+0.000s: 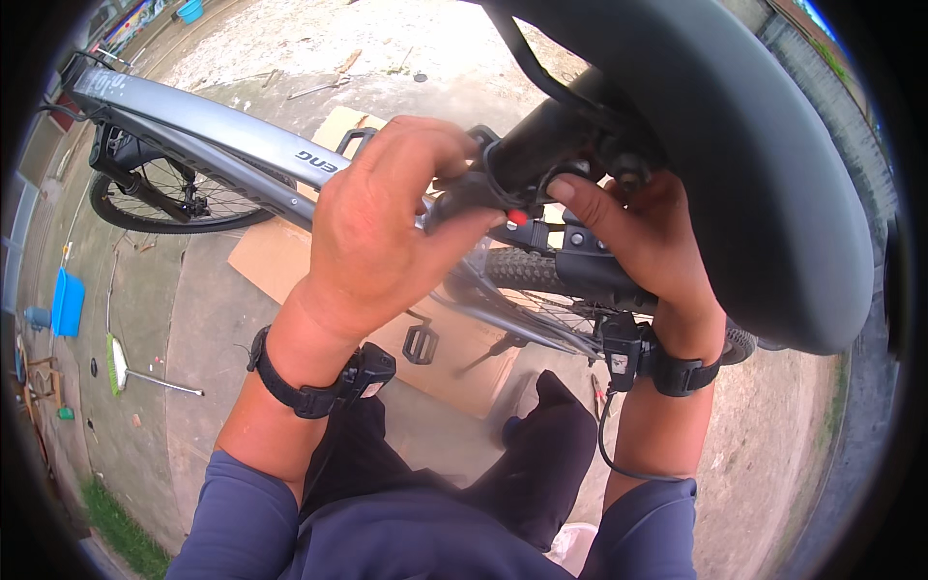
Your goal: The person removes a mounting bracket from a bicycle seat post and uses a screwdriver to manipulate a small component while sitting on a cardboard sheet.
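Observation:
A silver bicycle frame (pixel 232 135) stretches from the far left toward my hands. Its black seatpost (pixel 551 135) slants up to a large black saddle (pixel 773 174) on the right. My left hand (pixel 372 222) curls round the lower end of the seatpost, thumb on the near side and fingers on the far side. Close to that thumb's tip sits a small red piece (pixel 517 217); a thin dark loop circles the post there. Under the saddle, my right hand (pixel 643 232) presses its thumb on a small black bracket (pixel 572 179) against the post. Its other fingers are partly hidden.
Below my hands are the rear tyre (pixel 517 269) and a pedal (pixel 420 343). Cardboard (pixel 454 372) lies under the bicycle. A front wheel (pixel 184 198), a blue container (pixel 68 302) and a green-and-white brush (pixel 118 362) are at left. A concrete wall (pixel 831 106) runs along the right.

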`<state>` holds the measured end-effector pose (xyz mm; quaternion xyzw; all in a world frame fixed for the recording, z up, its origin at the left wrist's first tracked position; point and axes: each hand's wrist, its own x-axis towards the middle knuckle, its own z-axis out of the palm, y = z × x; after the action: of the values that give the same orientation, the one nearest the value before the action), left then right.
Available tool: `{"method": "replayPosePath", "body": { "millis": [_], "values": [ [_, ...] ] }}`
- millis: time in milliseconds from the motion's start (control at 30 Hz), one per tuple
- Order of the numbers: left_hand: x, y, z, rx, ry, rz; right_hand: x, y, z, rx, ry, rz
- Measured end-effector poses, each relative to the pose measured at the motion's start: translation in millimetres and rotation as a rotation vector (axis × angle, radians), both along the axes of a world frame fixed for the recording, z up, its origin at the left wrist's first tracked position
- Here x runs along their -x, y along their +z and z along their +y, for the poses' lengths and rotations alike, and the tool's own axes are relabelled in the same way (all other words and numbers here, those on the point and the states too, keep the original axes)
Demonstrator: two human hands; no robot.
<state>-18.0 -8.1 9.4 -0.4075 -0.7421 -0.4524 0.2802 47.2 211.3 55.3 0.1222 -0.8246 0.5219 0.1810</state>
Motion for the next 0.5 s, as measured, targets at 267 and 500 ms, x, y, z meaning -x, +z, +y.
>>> {"method": "replayPosePath", "body": {
  "millis": [267, 500],
  "values": [
    [-0.2, 0.3, 1.0, -0.006, 0.007, 0.011, -3.9, -3.2, -3.9, 0.011, -0.005, 0.001],
    [0.9, 0.1, 0.9, -0.009, -0.002, 0.030, -4.2, 4.0, -0.1, 0.052, 0.000, 0.001]
  ]
}}
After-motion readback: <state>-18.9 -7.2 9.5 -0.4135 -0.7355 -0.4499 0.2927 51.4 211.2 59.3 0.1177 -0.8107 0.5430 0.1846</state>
